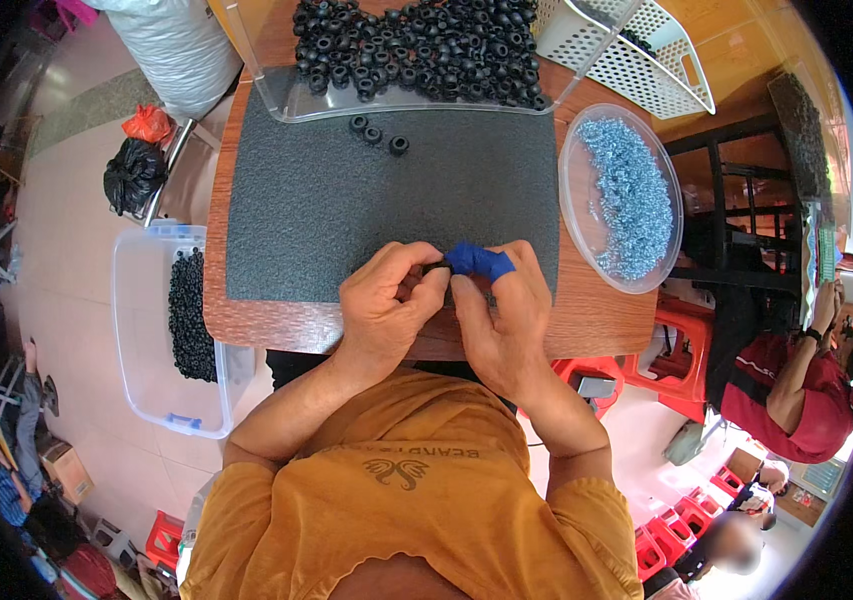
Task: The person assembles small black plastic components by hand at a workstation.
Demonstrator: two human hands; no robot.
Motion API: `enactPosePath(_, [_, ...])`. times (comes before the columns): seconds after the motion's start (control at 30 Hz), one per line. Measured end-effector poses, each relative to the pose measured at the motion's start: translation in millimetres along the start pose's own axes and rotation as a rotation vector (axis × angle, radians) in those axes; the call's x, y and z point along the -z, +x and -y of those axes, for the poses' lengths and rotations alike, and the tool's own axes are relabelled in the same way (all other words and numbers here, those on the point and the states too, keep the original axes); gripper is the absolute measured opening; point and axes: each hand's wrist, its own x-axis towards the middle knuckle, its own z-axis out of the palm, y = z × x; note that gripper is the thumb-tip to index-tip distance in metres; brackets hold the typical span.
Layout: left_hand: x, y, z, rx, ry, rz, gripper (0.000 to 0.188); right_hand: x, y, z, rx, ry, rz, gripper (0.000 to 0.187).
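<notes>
Both my hands meet above the near edge of a dark grey mat. My left hand is closed in a pinch on a small black part, mostly hidden by the fingers. Close against it is my right hand, also pinched; anything between its fingertips is too small to make out. Blue wrapping covers its index finger. Farther up the mat lie three black ring-shaped parts. Beyond them, a clear bin holds many more like them. To the right, a clear round tub contains small shiny bluish-silver pieces.
A white perforated basket stands at the far right. Below the wooden table's left side sits a clear bin with small black parts. Red stools are at the right, where a person in a red shirt works.
</notes>
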Motion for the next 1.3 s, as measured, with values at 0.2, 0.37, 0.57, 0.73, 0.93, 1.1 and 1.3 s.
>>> enactPosePath(0.2, [9.3,3.6,-9.0,0.225,-0.193,0.063,0.005,7.1,4.0,6.0,-0.08,0.005,0.095,0.02])
enactPosePath(0.37, [11.8,10.0,-11.5,0.5,-0.564,0.082,0.01,18.3,8.8,-0.7,-0.06,0.033,0.143,0.028])
enactPosePath(0.57, [11.4,9.9,-9.5,0.513,-0.679,0.076,0.01,12.2,13.8,-0.1,0.048,0.018,0.158,0.037])
enactPosePath(0.73, [6.0,11.4,-14.5,0.485,-0.685,0.07,0.007,8.1,12.4,-1.8,0.115,-0.028,0.151,0.041])
enactPosePath(0.93, [2.2,11.1,-14.2,0.466,-0.623,0.054,0.008,-1.3,5.7,-9.9,0.257,-0.189,0.069,0.039])
enactPosePath(1.1, [5.2,9.1,-11.2,0.511,-0.712,0.099,0.013,-2.8,4.9,-15.0,0.299,-0.224,0.044,0.037])
enactPosePath(1.3, [12.6,7.8,-7.2,0.563,-0.729,0.149,0.022,-1.8,2.4,-20.1,0.298,-0.216,0.034,0.039])
